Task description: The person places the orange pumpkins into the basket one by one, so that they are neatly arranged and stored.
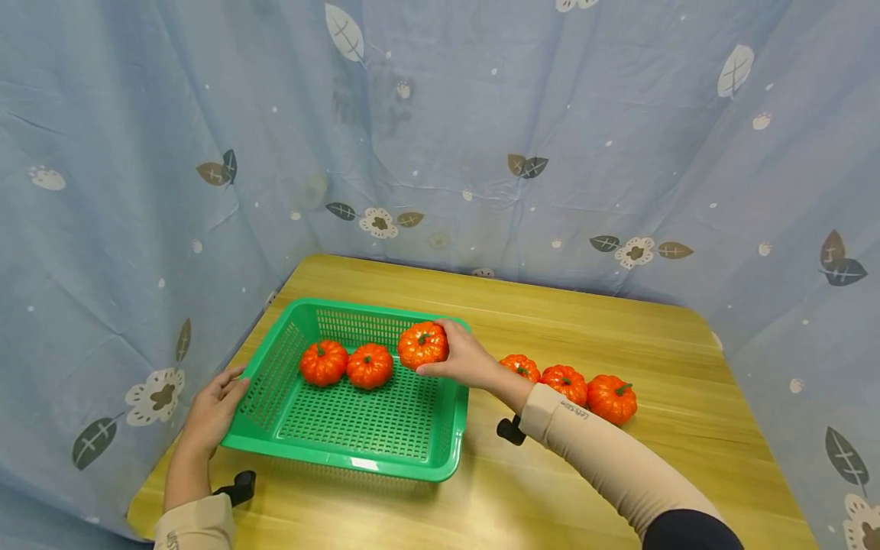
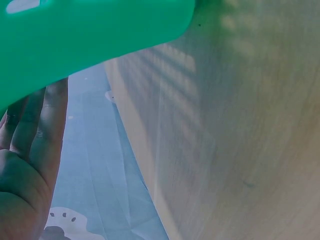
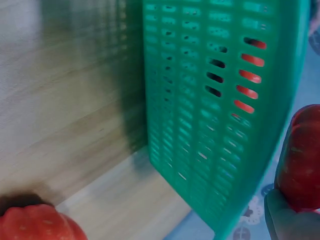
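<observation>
1. Pinching firmly with our right hand [image 1: 469,359], we are holding an orange pumpkin [image 1: 419,347], thumb on the near side, fingers on the far, spread only as wide as its body. With our left hand [image 1: 206,416] we are touching the left rim of a green basket [image 1: 309,454], fingers nearly straight; whether the thumb is clasping it, we cannot tell.
2. Beyond everything we are facing a blue curtain [image 1: 440,137] patterned with leaves, flowers and paw prints.
3. We are working over a wood-grained table [image 1: 564,489].
4. We are keeping the basket on the left side, probably steadying it with the left hand while the right is busy. Whether its base is resting flat, we cannot tell.
5. Our beige right sleeve [image 1: 612,473] is crossing from the near right, partly hiding a row of three pumpkins [image 1: 565,384] on the table, right of the basket.
6. Inside, a pair of pumpkins [image 1: 370,368] is sitting side by side, left of the held one, which we are holding above the basket's right part, likely by its sides for purchase.
7. On the right cuff we are reading lettering [image 1: 574,410], seemingly "Lets Slim"; the basket's white label [image 1: 364,464] is showing nothing legible.
</observation>
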{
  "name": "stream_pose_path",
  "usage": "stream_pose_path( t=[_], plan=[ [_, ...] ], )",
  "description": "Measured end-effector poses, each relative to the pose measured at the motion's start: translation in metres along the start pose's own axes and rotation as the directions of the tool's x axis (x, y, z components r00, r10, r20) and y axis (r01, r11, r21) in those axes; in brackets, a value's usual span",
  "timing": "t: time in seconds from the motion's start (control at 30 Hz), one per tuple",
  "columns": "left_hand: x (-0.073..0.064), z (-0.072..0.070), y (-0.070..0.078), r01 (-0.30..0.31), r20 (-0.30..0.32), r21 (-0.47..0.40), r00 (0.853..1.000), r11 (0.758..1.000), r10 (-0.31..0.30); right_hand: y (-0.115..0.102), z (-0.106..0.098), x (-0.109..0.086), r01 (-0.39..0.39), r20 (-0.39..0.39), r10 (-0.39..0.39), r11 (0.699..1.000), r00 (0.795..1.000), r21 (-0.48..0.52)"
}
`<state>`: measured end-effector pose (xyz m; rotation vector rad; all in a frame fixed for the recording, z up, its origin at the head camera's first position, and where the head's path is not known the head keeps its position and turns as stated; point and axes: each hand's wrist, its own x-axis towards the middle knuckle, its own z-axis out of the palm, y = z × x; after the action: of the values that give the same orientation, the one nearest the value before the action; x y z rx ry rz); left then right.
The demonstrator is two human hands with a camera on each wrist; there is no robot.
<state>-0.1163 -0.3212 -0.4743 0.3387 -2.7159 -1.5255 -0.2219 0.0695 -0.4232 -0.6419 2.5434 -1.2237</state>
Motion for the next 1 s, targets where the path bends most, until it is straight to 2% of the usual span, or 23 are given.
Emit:
stream_pose_path(
  t=[0.17, 0.4, 0.63, 0.77, 1.0],
  plan=[
    [0.001, 0.000, -0.001, -0.002, 0.000, -0.036, 1.000, 0.999, 0.002, 0.001, 0.011, 0.012, 0.001, 0.063, 0.002, 0.999, 0.998, -0.045],
    [0.002, -0.002, -0.001, -0.027, -0.015, 0.001, 1.000, 1.000, 0.027, -0.001, 0.022, 0.024, -0.018, 0.118, 0.037, 0.987, 0.992, -0.157],
    [0.003, -0.002, -0.001, -0.029, -0.022, -0.007, 0.999, 1.000, 0.028, -0.002, 0.030, 0.033, -0.051, 0.167, 0.109, 0.946, 0.980, -0.319],
    [0.003, -0.001, -0.001, -0.030, -0.024, -0.007, 0.999, 1.000, 0.030, -0.003, 0.033, 0.036, -0.094, 0.176, 0.166, 0.927, 0.970, -0.362],
    [0.001, -0.001, -0.001, -0.017, -0.010, 0.000, 1.000, 1.000, 0.017, -0.002, 0.038, 0.042, -0.090, 0.201, 0.195, 0.895, 0.960, -0.437]
  ],
)
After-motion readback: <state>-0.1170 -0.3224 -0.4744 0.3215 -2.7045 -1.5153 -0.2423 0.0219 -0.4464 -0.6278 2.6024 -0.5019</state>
